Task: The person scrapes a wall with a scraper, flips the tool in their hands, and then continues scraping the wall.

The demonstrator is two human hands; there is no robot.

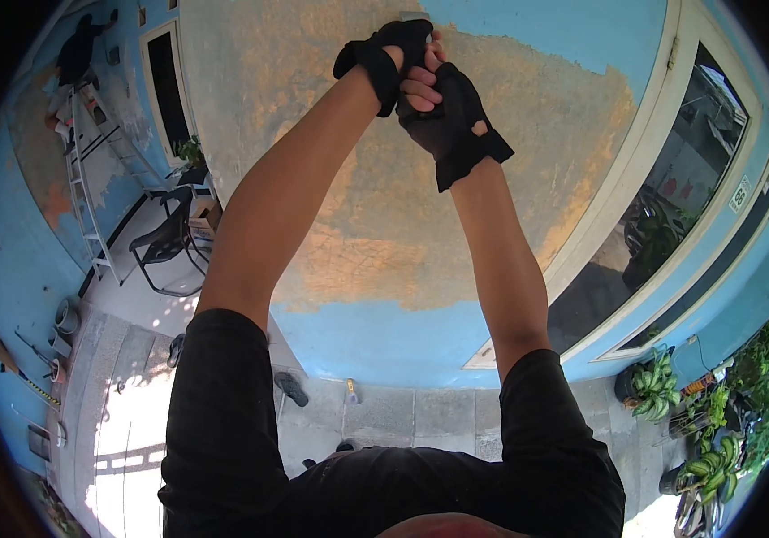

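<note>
Both my hands are raised high against the wall, close together, in black fingerless gloves. My left hand [402, 42] is the upper one, its fingers closed and mostly turned from view. Just below and to the right, my right hand [443, 99] is closed, with curled fingertips showing. A small flat grey edge of what looks like a scraper [415, 16] sticks out above the left glove, against the wall. Its handle is hidden by the hands. Around them the wall [340, 197] shows bare grey and orange plaster, bordered by light blue paint [546, 31].
Another person [80, 49] is up on a metal ladder [80, 188] at the far left. A black chair [169, 242] stands nearer. A glazed door [653, 206] is on the right, above potted plants [653, 386]. A small yellow-handled tool [352, 391] lies by the wall's foot.
</note>
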